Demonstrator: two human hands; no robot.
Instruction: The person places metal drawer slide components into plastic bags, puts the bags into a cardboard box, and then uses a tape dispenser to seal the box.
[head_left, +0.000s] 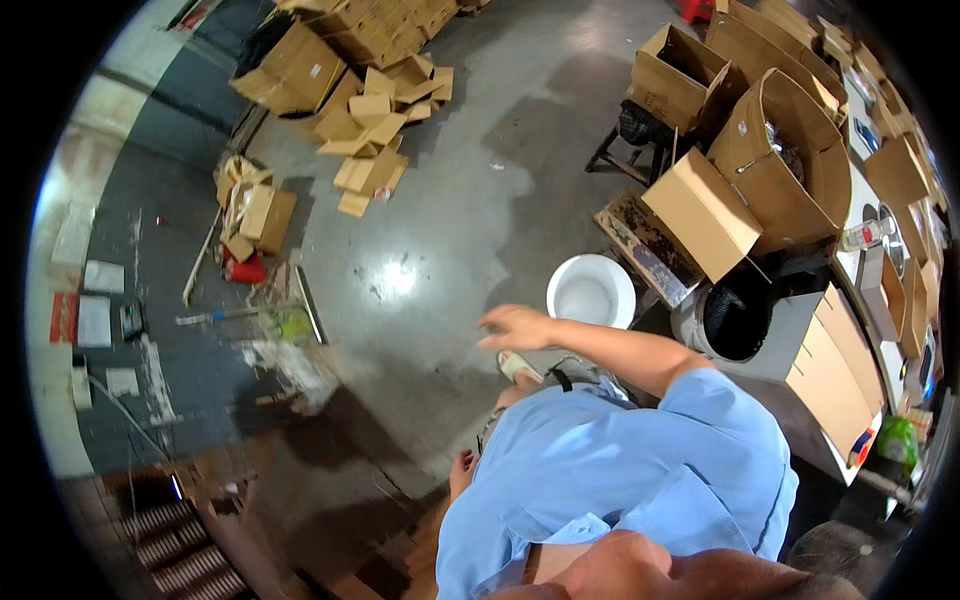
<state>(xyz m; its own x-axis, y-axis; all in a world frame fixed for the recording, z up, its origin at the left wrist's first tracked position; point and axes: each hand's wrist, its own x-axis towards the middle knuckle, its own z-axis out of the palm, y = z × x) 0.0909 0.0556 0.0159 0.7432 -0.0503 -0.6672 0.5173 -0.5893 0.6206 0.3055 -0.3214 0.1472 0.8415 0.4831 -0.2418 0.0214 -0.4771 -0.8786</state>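
Note:
My right hand (pixel 516 327) stretches across in front of my body, fingers loosely extended and apart, with nothing in it. A round white tub (pixel 628 292) on the floor is nearest to it, just beyond my right forearm. My left hand (pixel 462 473) hangs low by my left side, partly hidden by my light blue shirt (pixel 610 450). Its visible fingers are slightly bent and apart, and no object shows in them. One foot in a light sandal (pixel 510 362) shows below my right hand, on the grey floor.
At right, a bucket with a black liner (pixel 736 320) stands beside open cardboard boxes (pixel 775 170) and a cluttered worktable (pixel 858 210). Flattened cartons (pixel 375 150) lie on the far-left floor. A small carton pile (pixel 268 215) and a broom-like tool (pixel 230 314) lie along the left wall.

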